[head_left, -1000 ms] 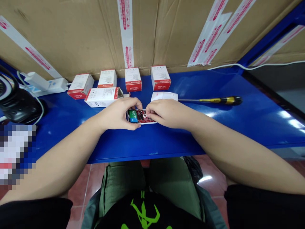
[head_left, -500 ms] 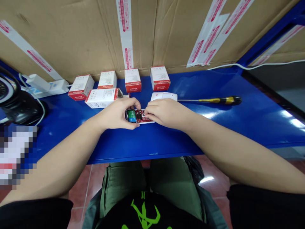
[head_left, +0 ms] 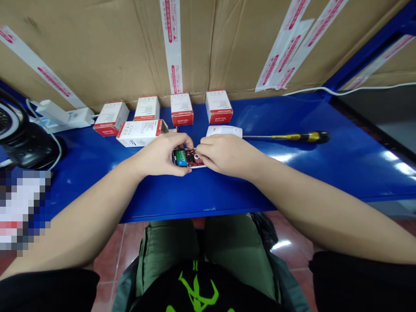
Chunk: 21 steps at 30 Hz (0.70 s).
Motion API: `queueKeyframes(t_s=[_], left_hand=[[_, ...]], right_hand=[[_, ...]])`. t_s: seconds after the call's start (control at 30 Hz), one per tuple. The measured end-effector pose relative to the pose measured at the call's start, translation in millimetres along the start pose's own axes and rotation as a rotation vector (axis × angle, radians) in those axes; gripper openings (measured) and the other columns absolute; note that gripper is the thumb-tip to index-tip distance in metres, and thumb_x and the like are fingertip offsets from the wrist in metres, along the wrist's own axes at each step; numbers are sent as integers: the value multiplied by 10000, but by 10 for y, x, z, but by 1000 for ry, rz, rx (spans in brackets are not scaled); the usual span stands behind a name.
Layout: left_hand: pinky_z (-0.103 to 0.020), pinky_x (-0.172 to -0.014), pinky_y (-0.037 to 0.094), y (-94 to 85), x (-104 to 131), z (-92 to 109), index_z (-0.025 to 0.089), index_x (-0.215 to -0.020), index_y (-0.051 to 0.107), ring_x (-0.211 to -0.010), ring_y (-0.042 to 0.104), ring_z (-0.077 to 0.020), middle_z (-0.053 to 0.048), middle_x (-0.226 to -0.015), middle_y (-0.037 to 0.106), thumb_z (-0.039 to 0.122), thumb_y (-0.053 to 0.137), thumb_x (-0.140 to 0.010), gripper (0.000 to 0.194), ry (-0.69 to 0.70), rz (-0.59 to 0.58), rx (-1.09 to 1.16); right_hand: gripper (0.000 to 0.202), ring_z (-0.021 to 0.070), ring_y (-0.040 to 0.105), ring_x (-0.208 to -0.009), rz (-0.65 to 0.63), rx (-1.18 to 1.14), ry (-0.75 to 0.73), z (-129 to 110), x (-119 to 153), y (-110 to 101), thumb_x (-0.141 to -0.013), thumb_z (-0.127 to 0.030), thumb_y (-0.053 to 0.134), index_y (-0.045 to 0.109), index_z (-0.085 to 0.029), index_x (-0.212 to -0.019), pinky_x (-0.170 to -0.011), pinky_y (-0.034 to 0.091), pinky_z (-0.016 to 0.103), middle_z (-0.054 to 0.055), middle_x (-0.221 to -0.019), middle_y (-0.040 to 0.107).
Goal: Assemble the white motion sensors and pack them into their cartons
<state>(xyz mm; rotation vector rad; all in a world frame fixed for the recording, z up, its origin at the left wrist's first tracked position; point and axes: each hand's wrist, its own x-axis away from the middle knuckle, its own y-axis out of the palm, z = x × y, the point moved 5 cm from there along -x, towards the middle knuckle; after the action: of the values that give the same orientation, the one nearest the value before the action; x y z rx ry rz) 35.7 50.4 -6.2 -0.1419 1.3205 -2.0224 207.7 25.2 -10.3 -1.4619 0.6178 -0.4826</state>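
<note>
An opened detector (head_left: 196, 164) lies near the middle of the table, its white shell holding a red circuit board with a small round sensor. A green and blue battery (head_left: 180, 157) fills its left end. My left hand (head_left: 165, 154) wraps that end, thumb on the near side and fingers on the far side. Curled over the board's right part, my right hand (head_left: 224, 154) has its fingers closed on the detector beside the round sensor; the fingertips and whatever small part they touch are partly hidden. Just behind the right hand lies a white detector cover (head_left: 224, 130).
A yellow and black screwdriver (head_left: 300, 137) lies to the right, its shaft pointing at the cover. Several red and white boxes (head_left: 219, 106) stand along the cardboard wall (head_left: 240, 47). At left are a power strip (head_left: 74, 119) and a black device (head_left: 32, 147) with a cable.
My right fingers have shifted slightly left and up on the board, baring a little more of the area by the sensor. My left hand keeps its hold.
</note>
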Motion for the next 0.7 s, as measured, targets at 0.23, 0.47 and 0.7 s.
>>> queueKeyframes(t_s=[0.23,0.47,0.7], left_hand=[[-346,-820,550,-9,14,-18,215,-1092,703,-862,706,-212,-26,-976,760,444,833,-786,404,1,-27,-1],[-352,-877,547,3,24,-14,212,-1069,696,-894,700,-214,-31,-1020,771,427,827,-815,358,27,-39,19],[-364,-912,540,20,22,-19,212,-1091,696,-927,699,-225,-39,-1051,778,439,832,-841,364,55,-56,25]], right_hand=[[277,217,630,-807,-24,64,-81,16,-7,35,-1112,-195,543,812,-143,-1075,-718,383,348,112,-972,741],[292,239,671,-880,150,-98,-115,151,74,-62,-1110,-275,550,789,-128,-1029,-807,479,363,127,-984,754],[232,230,698,-919,101,-263,-85,178,53,1,-1035,-239,576,792,-166,-994,-827,487,353,105,-1014,764]])
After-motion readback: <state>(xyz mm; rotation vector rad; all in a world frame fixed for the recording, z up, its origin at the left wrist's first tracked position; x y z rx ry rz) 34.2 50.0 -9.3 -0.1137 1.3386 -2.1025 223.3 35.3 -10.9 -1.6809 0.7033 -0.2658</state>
